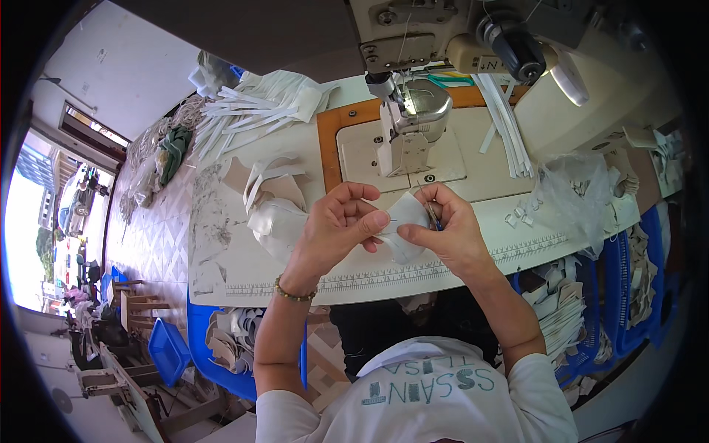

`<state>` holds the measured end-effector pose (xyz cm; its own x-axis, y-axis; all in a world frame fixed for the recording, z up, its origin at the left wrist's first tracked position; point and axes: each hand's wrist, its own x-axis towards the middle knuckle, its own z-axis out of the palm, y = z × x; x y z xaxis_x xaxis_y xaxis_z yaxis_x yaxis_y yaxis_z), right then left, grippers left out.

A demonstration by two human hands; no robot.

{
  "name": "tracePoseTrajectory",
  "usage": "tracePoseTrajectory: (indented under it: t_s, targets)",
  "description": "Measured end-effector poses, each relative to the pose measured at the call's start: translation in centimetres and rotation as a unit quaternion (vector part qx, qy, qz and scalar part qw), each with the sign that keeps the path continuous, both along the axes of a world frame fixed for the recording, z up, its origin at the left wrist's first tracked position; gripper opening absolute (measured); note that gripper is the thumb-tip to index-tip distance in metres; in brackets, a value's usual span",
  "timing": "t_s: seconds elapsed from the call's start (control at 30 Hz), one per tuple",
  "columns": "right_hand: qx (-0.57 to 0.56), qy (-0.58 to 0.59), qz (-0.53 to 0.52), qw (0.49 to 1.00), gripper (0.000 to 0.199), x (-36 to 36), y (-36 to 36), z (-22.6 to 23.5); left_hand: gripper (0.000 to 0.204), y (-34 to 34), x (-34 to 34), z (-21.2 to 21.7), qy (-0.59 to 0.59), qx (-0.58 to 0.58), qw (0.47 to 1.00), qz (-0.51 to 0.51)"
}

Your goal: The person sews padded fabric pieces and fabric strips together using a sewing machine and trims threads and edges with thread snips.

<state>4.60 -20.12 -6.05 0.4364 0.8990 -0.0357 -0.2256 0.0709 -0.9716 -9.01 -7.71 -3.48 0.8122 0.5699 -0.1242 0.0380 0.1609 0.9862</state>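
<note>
Head view, looking down at a person seated at an industrial sewing machine (410, 122). Both hands meet just in front of the machine's needle post, over the cream worktable (473, 255). Left hand (336, 225) is closed in a pinch on a small pale fabric piece (405, 221), thumb and fingers pressed together on its left edge. Right hand (450, 232) grips the same piece from the right and also holds small blue-handled snips (433, 216) against it, fingers closed. More pale cut pieces (277, 199) lie left of the machine; white strips (506, 125) lie to its right. Trimming here likely goes best with the fabric kept taut between both pinches and the blades close to the seam.
</note>
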Motion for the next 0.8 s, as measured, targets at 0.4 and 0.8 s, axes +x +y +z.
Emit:
tracePoseTrajectory:
  t_s: [0.4,0.8]
  targets:
    - [0.006,-0.068,0.007,0.998,0.035,0.4,2.4,2.6,0.015,1.6,-0.5,1.5,0.034,0.044,0.997,0.047]
    - [0.072,-0.536,-0.079,0.837,0.062,4.9,-0.2,5.9,0.014,4.9,4.8,3.8,-0.085,-0.058,0.995,-0.006]
